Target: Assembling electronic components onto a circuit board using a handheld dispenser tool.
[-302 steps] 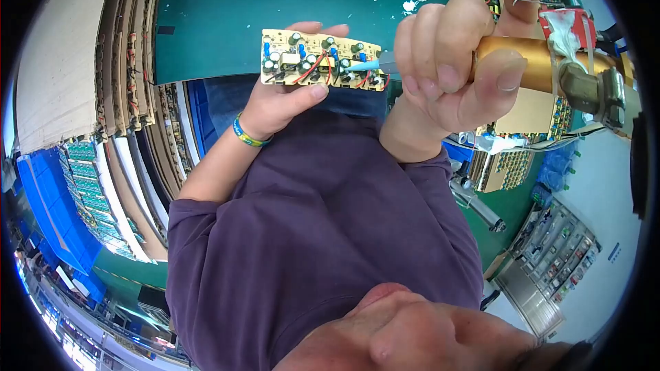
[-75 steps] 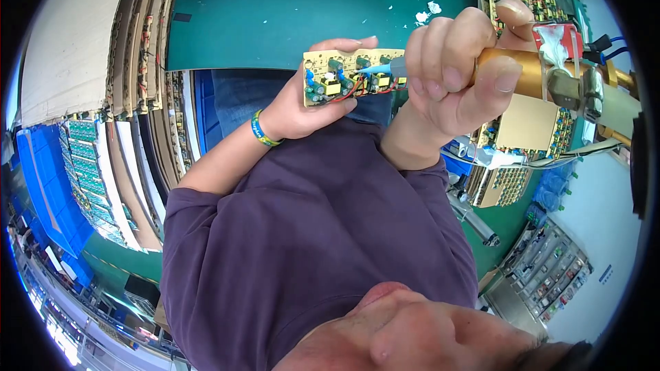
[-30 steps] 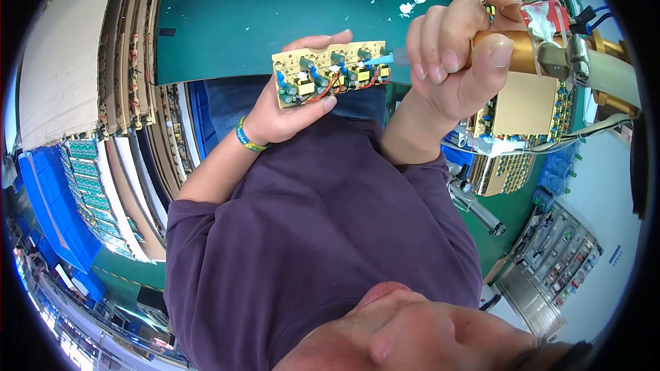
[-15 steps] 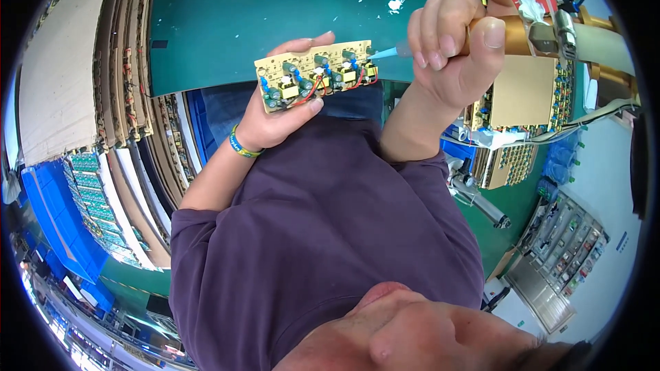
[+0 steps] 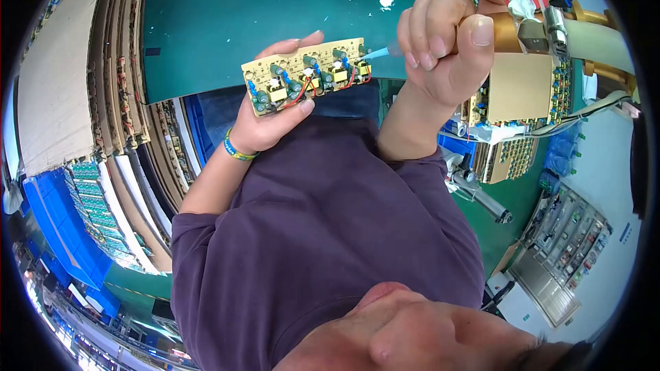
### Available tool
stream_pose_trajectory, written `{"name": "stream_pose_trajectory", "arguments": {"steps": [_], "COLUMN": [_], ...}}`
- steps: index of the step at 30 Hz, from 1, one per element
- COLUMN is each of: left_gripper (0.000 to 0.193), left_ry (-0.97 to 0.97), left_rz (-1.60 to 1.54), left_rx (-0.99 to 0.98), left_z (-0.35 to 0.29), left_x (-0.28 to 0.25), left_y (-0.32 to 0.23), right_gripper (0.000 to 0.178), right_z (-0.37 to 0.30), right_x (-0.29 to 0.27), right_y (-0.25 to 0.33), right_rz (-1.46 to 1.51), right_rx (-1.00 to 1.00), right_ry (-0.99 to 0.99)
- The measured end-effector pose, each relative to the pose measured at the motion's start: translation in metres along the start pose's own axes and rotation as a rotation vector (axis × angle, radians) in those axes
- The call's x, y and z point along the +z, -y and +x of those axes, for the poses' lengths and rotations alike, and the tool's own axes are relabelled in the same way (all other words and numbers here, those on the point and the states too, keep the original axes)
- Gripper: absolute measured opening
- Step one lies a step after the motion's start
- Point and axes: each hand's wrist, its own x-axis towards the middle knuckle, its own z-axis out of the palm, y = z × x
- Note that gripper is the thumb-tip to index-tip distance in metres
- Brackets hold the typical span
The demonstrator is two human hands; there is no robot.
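My left hand [image 5: 265,129] grips a long, cream-coloured circuit board [image 5: 295,65] by its left part, thumb along the near edge and fingers behind the far edge. The board is tilted, its component side facing up to me, with yellow transformers, green capacitors and red wires along it. My right hand [image 5: 447,51] is closed round a dispensing gun [image 5: 505,33] with a gold barrel. Its pale blue nozzle [image 5: 379,53] points left, the tip at the components by the board's right end. Whether the tip touches them I cannot tell.
A green tabletop [image 5: 275,0] lies beyond the board, with white crumpled scraps [image 5: 388,1] on it. Stacked boards and cardboard sheets [image 5: 62,75] stand at left. A thick pale hose [image 5: 598,45] runs right from the gun. More boards under cardboard [image 5: 520,89] sit at right.
The board and both hands have shifted slightly left in the picture, and the background has shifted a little too. The nozzle tip stays by the board's right end.
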Motion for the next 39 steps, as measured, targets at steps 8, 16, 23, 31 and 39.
{"name": "stream_pose_trajectory", "arguments": {"steps": [8, 16, 23, 31, 39], "left_gripper": [0.066, 0.066, 0.074, 0.071, 0.045], "left_ry": [-0.008, -0.028, -0.142, -0.202, -0.409], "left_rz": [-0.003, -0.002, -0.156, -0.242, -0.004], "left_rx": [0.003, -0.018, -0.084, -0.078, -0.006], "left_z": [-0.002, -0.002, 0.002, 0.0, -0.056], "left_x": [0.0, -0.001, -0.012, -0.024, -0.036], "left_y": [0.0, -0.002, -0.012, -0.058, -0.187], "right_gripper": [0.039, 0.053, 0.044, 0.043, 0.041], "right_z": [0.0, 0.001, 0.013, 0.023, 0.027], "right_x": [0.002, 0.026, 0.005, -0.012, -0.022], "right_y": [0.002, 0.007, 0.005, 0.008, 0.001], "right_rz": [-0.011, 0.044, -0.016, -0.022, -0.063], "right_rx": [-0.019, 0.054, -0.035, -0.001, -0.062], "right_ry": [-0.008, -0.303, -0.06, -0.144, -0.146]}}
